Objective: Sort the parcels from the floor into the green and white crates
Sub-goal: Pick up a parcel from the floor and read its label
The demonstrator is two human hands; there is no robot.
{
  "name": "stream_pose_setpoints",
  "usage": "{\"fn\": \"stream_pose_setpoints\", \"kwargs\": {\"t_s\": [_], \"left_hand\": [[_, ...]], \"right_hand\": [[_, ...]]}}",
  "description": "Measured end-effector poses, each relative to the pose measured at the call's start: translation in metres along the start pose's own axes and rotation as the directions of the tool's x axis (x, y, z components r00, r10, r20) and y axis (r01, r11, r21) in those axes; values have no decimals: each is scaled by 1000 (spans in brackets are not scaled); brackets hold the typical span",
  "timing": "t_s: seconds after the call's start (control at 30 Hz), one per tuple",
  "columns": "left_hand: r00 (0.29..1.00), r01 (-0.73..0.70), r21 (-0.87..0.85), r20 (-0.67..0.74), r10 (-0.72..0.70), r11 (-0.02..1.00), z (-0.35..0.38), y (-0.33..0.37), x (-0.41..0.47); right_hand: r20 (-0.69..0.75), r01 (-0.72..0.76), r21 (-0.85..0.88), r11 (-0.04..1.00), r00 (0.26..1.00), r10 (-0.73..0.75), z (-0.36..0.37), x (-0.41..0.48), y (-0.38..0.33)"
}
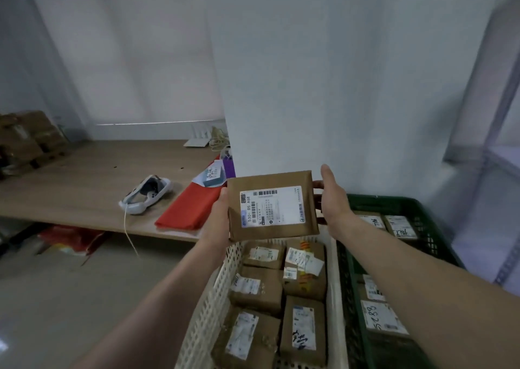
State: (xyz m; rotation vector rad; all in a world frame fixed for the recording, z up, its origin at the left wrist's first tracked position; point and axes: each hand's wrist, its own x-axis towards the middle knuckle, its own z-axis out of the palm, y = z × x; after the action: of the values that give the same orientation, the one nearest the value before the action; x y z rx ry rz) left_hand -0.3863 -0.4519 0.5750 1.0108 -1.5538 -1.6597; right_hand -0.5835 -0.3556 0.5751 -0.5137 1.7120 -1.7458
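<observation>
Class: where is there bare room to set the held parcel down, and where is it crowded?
Bare: the wooden table between the stacked boxes and the headset. Crowded: the white crate, packed with parcels; the green crate also holds several.

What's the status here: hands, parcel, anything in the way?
The left hand and right hand hold the brown parcel by its sides, label showing, above the white crate. That and the green crate hold parcels. Nothing blocks the drop.

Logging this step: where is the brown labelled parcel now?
The parcel is mid-frame in the head view, held between the left hand and right hand above the far end of the white crate, green crate to its right.
</observation>
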Motion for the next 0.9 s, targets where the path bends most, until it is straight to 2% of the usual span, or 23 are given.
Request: {"fn": "stream_pose_setpoints", "kwargs": {"t_s": [0.27,0.47,0.6,0.67,0.77,0.9], "left_hand": [[996,77,98,45,-82,992,-34,-19,73],[963,233,168,99,-251,958,-37,-67,93],[919,350,205,112,-378,914,-32,-118,94],[901,401,213,82,-425,891,-31,-144,90],[842,500,243,88,-532,831,-34,-184,83],[758,616,241,80,-647,751,-34,-231,72]], "right_hand": [[-105,-52,-83,995,994,43,30,34,27],[-128,-141,-265,954,986,110,32,32,74],[-106,-260,-340,904,966,238,25,37,119],[-98,-343,-382,858,938,332,21,43,145],[-95,-506,-425,751,850,519,15,46,183],[-54,-561,-566,604,757,652,7,45,224]]}}
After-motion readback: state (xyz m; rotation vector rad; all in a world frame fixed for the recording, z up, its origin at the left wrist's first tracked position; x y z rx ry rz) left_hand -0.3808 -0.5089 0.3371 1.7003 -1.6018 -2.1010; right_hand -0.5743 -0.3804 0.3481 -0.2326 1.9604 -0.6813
